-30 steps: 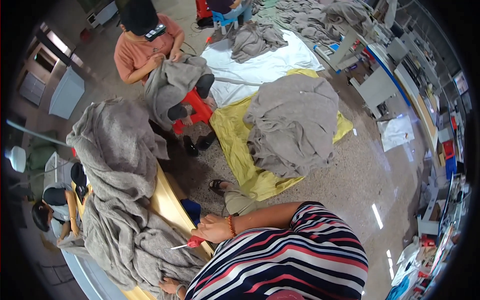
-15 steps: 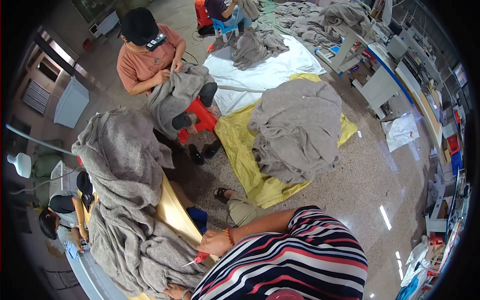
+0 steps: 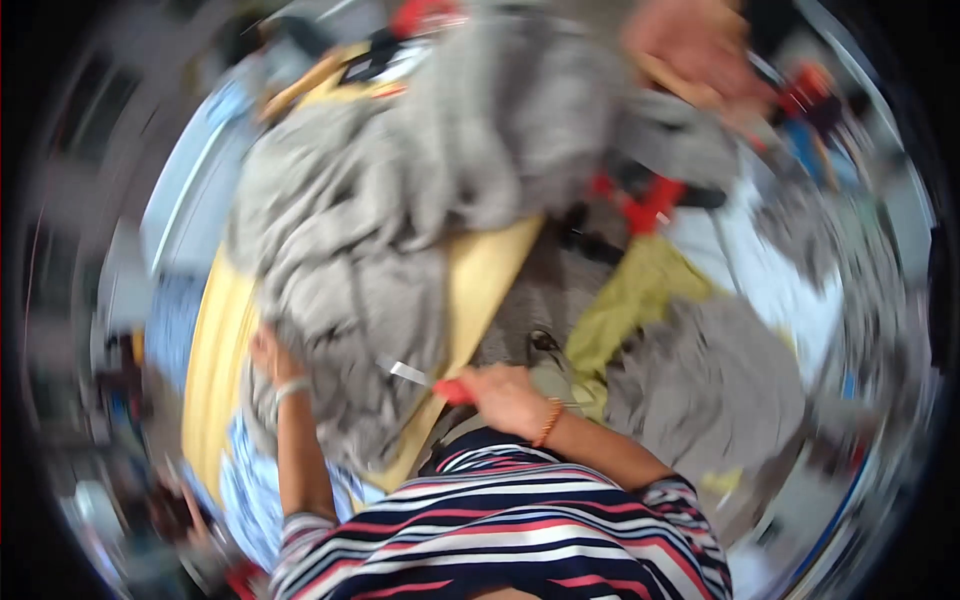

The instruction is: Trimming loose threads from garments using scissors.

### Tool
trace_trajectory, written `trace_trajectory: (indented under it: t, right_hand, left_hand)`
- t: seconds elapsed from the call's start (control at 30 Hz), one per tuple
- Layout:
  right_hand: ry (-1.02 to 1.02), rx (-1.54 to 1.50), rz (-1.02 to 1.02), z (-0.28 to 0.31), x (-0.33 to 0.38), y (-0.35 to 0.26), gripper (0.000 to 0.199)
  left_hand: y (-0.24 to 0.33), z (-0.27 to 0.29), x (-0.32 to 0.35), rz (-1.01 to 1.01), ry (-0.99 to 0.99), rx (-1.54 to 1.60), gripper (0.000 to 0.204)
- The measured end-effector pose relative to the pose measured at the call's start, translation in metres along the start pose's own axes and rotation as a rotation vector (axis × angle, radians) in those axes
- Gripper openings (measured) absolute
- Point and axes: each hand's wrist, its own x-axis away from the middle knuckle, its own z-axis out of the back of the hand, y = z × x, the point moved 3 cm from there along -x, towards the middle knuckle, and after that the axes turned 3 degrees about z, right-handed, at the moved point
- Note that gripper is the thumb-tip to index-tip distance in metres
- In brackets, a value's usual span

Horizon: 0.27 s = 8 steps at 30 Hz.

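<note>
Grey knit fabric lies heaped and draped over a pale yellow tabletop in front of me. My left hand is at the left edge of this fabric, its fingers curled against it; blur softens the detail. Held in my right hand is a red-handled tool with a flat metal blade. The blade points left and lies over the fabric near the table's right edge.
Beyond the table a co-worker's arm shows, with a red stool nearby. To the right, a grey fabric pile rests on a yellow sheet. Light blue cloth hangs by the table's near left.
My view has swung left and down, so the table and fabric now sit centrally. My left hand, mostly under the lower edge before, now shows fully. The right still holds the red-handled tool.
</note>
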Motion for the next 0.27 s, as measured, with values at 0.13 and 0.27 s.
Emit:
trace_trajectory:
  t: [0.13,0.27]
  right_hand:
    - [0.007,0.068,-0.013,0.037,-0.025,0.014,0.035]
    - [-0.183,0.184,0.071,0.047,-0.042,0.008,0.044]
  left_hand:
    - [0.128,0.034,0.079,0.299,0.052,0.934,0.034]
    - [0.068,0.062,0.16,0.06,0.465,0.773,0.075]
